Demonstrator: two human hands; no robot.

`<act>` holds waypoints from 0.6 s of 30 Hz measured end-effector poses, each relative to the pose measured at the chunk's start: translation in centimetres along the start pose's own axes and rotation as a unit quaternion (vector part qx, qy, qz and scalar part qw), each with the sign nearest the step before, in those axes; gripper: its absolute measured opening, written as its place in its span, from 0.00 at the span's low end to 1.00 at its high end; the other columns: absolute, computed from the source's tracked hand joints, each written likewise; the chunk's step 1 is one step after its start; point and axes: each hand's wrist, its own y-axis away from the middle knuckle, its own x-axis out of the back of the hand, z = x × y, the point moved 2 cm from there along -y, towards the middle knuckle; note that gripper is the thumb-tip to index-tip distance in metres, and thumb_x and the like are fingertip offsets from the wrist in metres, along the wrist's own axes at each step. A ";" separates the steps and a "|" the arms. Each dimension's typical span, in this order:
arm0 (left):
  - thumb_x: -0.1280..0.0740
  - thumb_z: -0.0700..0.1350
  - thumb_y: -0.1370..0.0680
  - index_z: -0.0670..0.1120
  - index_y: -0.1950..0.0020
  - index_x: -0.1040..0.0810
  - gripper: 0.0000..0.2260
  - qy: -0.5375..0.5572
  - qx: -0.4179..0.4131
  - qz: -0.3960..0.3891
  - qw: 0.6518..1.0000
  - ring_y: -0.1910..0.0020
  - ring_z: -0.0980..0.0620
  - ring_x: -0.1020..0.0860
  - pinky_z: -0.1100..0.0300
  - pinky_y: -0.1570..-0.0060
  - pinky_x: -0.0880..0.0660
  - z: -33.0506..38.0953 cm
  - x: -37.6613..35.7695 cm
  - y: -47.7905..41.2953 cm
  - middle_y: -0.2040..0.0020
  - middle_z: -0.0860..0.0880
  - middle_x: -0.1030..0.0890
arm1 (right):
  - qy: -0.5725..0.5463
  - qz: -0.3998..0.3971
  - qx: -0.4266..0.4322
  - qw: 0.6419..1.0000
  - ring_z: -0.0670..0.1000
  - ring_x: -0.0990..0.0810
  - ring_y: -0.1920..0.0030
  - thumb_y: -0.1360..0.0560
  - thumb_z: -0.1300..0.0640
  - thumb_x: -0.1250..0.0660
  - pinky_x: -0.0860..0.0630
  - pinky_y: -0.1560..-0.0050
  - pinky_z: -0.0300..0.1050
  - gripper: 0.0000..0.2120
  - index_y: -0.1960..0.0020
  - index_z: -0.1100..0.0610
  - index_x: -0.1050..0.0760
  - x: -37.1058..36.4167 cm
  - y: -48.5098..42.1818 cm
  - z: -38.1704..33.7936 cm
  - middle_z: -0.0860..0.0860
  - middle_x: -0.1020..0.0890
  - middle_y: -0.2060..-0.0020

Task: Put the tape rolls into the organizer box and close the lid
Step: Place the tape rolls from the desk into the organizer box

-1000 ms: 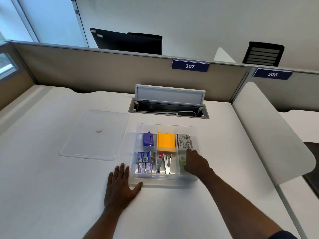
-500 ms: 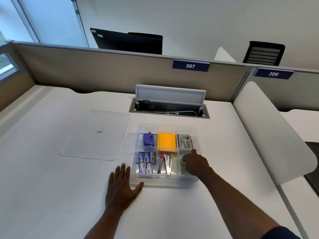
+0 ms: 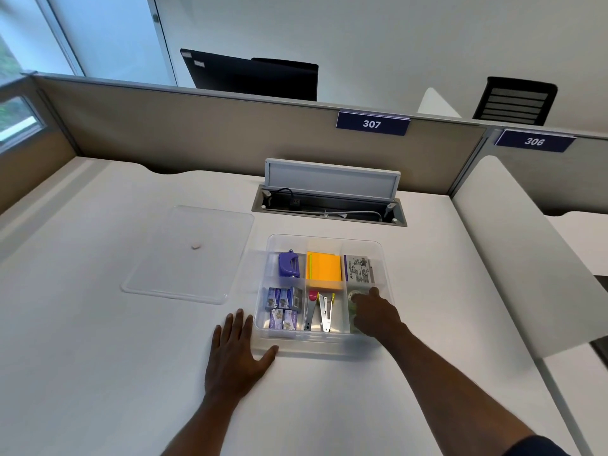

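A: Where was the tape?
B: Clear tape rolls with greenish cores (image 3: pixel 354 296) sat in the front-right compartment of the clear plastic organizer box (image 3: pixel 324 238), mostly hidden under the right hand (image 3: pixel 375 315).
A: Was that hand gripping a roll?
B: Couldn't tell. Fingers were curled down into the compartment over the rolls, thumb pointing toward the back divider. Contact looked likely, grip not visible.
A: Left hand?
B: Left hand (image 3: pixel 235 353) lay flat on the white worktop (image 3: pixel 98 373), fingers spread, holding nothing, thumb touching the box's front-left corner.
A: Other compartments?
B: Back row: purple hole punch (image 3: pixel 289 264), orange sticky-note pad (image 3: pixel 324 270), grey printed packet (image 3: pixel 358 269). Front row: small purple-and-white boxes (image 3: pixel 283 307), then metal staple tools (image 3: pixel 320 312) in the middle.
A: Lid?
B: Clear flat plastic lid (image 3: pixel 187 255) was off, lying on the worktop just left of the box, apart from it. Open cable tray (image 3: pixel 329 209) behind the box.
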 end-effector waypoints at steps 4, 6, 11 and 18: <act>0.47 0.71 0.28 0.46 0.25 0.40 0.40 -0.003 0.000 -0.001 1.000 0.23 0.45 0.44 0.47 0.25 0.46 0.0 0.0 0.0 0.23 0.44 0.40 | -0.063 0.082 -0.029 0.994 0.62 0.20 0.46 0.26 0.59 0.38 0.23 0.44 0.53 0.16 0.38 0.55 0.27 0.2 0.3 0.0 0.58 0.25 0.42; 0.47 0.71 0.28 0.46 0.25 0.41 0.40 -0.004 0.002 -0.003 1.000 0.23 0.45 0.44 0.47 0.24 0.47 -0.1 -0.1 0.0 0.23 0.44 0.41 | -0.076 0.135 -0.041 0.987 0.63 0.19 0.49 0.25 0.60 0.40 0.22 0.48 0.53 0.15 0.39 0.58 0.27 0.4 0.4 0.1 0.60 0.22 0.47; 0.48 0.72 0.29 0.47 0.25 0.40 0.40 -0.008 0.005 -0.007 1.000 0.23 0.45 0.44 0.47 0.25 0.46 -0.2 -0.2 0.0 0.23 0.45 0.40 | -0.096 0.173 -0.054 0.979 0.65 0.19 0.53 0.27 0.63 0.41 0.22 0.54 0.54 0.15 0.40 0.62 0.31 0.6 0.6 0.6 0.63 0.19 0.52; 0.46 0.71 0.29 0.46 0.26 0.38 0.39 -0.008 0.005 -0.005 1.000 0.24 0.44 0.41 0.46 0.26 0.44 -0.2 -0.2 -0.1 0.24 0.44 0.37 | -0.079 0.138 -0.038 0.987 0.63 0.19 0.51 0.27 0.62 0.40 0.22 0.52 0.53 0.13 0.42 0.60 0.29 0.5 0.5 0.9 0.61 0.18 0.50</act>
